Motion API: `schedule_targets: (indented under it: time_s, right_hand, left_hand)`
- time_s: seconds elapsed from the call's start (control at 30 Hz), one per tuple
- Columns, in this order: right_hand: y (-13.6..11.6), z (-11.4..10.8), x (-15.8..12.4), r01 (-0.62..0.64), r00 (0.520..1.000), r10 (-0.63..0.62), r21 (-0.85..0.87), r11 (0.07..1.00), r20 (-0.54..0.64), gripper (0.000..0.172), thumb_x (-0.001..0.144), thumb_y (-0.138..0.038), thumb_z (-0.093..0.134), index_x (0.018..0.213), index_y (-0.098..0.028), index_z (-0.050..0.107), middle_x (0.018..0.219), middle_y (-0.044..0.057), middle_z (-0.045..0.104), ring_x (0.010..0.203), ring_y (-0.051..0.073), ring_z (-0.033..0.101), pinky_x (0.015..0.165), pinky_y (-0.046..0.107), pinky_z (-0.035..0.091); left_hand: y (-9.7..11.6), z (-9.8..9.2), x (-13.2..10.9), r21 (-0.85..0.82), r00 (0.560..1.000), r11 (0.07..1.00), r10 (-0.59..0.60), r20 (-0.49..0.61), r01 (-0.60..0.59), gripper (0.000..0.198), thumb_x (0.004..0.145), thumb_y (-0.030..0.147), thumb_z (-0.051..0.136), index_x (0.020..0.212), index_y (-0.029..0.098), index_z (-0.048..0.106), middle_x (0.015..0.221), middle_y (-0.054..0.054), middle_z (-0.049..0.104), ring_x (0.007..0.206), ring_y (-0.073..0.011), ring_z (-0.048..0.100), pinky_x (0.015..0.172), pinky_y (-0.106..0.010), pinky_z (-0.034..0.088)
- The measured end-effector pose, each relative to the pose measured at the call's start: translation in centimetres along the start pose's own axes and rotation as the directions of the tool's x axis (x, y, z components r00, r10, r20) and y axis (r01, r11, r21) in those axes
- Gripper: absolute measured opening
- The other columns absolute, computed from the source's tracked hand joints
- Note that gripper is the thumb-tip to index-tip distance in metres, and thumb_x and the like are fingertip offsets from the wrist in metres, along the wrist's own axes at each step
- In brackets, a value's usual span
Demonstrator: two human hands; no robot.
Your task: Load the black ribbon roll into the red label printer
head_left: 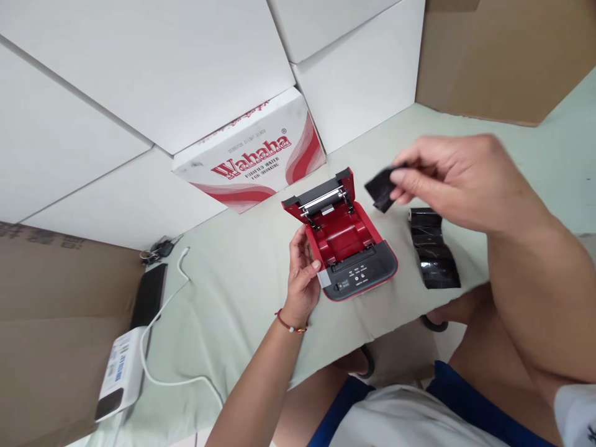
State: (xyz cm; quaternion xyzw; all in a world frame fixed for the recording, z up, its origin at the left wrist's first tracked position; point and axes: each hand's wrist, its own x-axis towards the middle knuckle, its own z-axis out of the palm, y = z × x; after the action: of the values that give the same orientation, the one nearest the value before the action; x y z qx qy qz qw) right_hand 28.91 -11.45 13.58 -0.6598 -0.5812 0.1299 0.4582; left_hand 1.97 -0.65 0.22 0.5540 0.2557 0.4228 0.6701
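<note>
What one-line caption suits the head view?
Left hand holds an open red-and-black device; the right hand pinches a small black piece beside it.

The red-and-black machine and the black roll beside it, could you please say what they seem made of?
The machine: probably hard plastic, its red inside glossy, moulded in smooth curves. The roll: likely thin plastic film, shiny and creased, though coated paper is possible.

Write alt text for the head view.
A person's left hand holds an open red-and-black plastic device, while the right hand pinches a small folded black piece nearby. A partly unrolled glossy black roll lies on the pale green cloth; a white-and-red Wahaha carton sits behind.
</note>
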Motion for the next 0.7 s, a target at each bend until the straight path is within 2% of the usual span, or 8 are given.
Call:
schedule_targets:
  time_s: [0.07, 0.13, 0.17, 0.2, 0.33, 0.43, 0.53, 0.7]
  right_hand:
    - [1.0, -1.2, -0.5, 0.015, 0.908, 0.043, -0.135, 0.991, 0.417, 0.021, 0.099, -0.037, 0.063, 0.11, -0.028, 0.079, 0.084, -0.001, 0.08, 0.071, 0.019, 0.074, 0.066, 0.032, 0.053]
    - [2.1, -2.6, -0.8, 0.032, 0.687, 0.137, -0.218, 0.975, 0.713, 0.028, 0.099, -0.041, 0.06, 0.114, -0.029, 0.08, 0.084, 0.0, 0.08, 0.065, 0.019, 0.071, 0.06, 0.031, 0.05]
    - [2.6, -3.2, -0.9, 0.018, 0.621, 0.185, -0.25, 0.968, 0.762, 0.031, 0.099, -0.043, 0.058, 0.116, -0.03, 0.08, 0.084, 0.0, 0.08, 0.064, 0.02, 0.071, 0.059, 0.032, 0.049]
    - [3.3, -3.7, -0.8, -0.005, 0.619, 0.231, -0.291, 0.957, 0.751, 0.033, 0.1, -0.045, 0.056, 0.117, -0.031, 0.08, 0.085, 0.001, 0.08, 0.066, 0.02, 0.071, 0.061, 0.032, 0.051]
    - [6.4, -3.8, 0.1, -0.12, 0.859, 0.375, -0.576, 0.809, 0.348, 0.036, 0.098, -0.042, 0.056, 0.125, -0.03, 0.077, 0.111, 0.008, 0.081, 0.092, 0.03, 0.074, 0.078, 0.041, 0.053]
    - [8.7, -2.3, 1.0, -0.127, 0.799, 0.502, -0.721, 0.681, 0.333, 0.04, 0.088, -0.032, 0.066, 0.127, -0.025, 0.076, 0.12, 0.013, 0.078, 0.103, 0.035, 0.072, 0.079, 0.042, 0.051]
    - [9.5, -1.3, 1.2, -0.105, 0.697, 0.544, -0.684, 0.722, 0.467, 0.041, 0.083, -0.029, 0.07, 0.123, -0.026, 0.078, 0.112, 0.011, 0.079, 0.095, 0.031, 0.072, 0.078, 0.038, 0.05]
    - [7.6, -5.0, -1.8, 0.017, 0.83, 0.276, -0.517, 0.856, 0.484, 0.039, 0.088, -0.044, 0.071, 0.123, -0.029, 0.079, 0.106, 0.008, 0.08, 0.092, 0.027, 0.071, 0.08, 0.036, 0.049]
  left_hand:
    - [0.0, 0.0, 0.0, -0.003, 1.0, 1.0, 0.001, -0.002, -0.001, 0.068, 0.08, 0.043, 0.083, 0.145, 0.037, 0.061, 0.16, -0.002, 0.051, 0.151, -0.0303, 0.045, 0.125, -0.044, 0.042]
    - [0.0, 0.0, 0.0, -0.014, 1.0, 1.0, -0.004, -0.002, 0.004, 0.068, 0.08, 0.042, 0.082, 0.145, 0.038, 0.062, 0.161, -0.002, 0.051, 0.15, -0.0294, 0.046, 0.125, -0.043, 0.042]
    - [0.1, 0.0, 0.0, -0.016, 1.0, 1.0, -0.006, -0.004, 0.006, 0.068, 0.08, 0.042, 0.082, 0.145, 0.038, 0.062, 0.16, -0.002, 0.051, 0.15, -0.0293, 0.046, 0.125, -0.043, 0.042]
    - [0.1, 0.0, 0.0, -0.016, 1.0, 1.0, -0.007, -0.007, 0.007, 0.068, 0.08, 0.041, 0.082, 0.145, 0.037, 0.062, 0.16, -0.002, 0.051, 0.15, -0.0294, 0.046, 0.125, -0.043, 0.042]
    - [0.2, 0.0, 0.0, -0.017, 1.0, 1.0, -0.021, -0.01, 0.02, 0.068, 0.08, 0.04, 0.081, 0.145, 0.037, 0.062, 0.158, -0.002, 0.053, 0.147, -0.0288, 0.047, 0.122, -0.041, 0.045]
    - [0.1, -0.2, 0.1, -0.02, 1.0, 0.999, -0.029, 0.001, 0.029, 0.069, 0.08, 0.042, 0.081, 0.146, 0.038, 0.06, 0.158, -0.002, 0.052, 0.144, -0.0294, 0.051, 0.119, -0.042, 0.047]
    - [0.1, -0.2, 0.1, -0.008, 1.0, 1.0, -0.02, -0.005, 0.02, 0.069, 0.079, 0.043, 0.081, 0.145, 0.038, 0.061, 0.157, -0.003, 0.052, 0.144, -0.0304, 0.051, 0.119, -0.044, 0.047]
    - [0.2, -0.2, 0.0, -0.006, 0.999, 0.999, -0.033, -0.013, 0.033, 0.069, 0.079, 0.042, 0.081, 0.145, 0.037, 0.061, 0.157, -0.003, 0.053, 0.146, -0.0315, 0.049, 0.122, -0.046, 0.044]
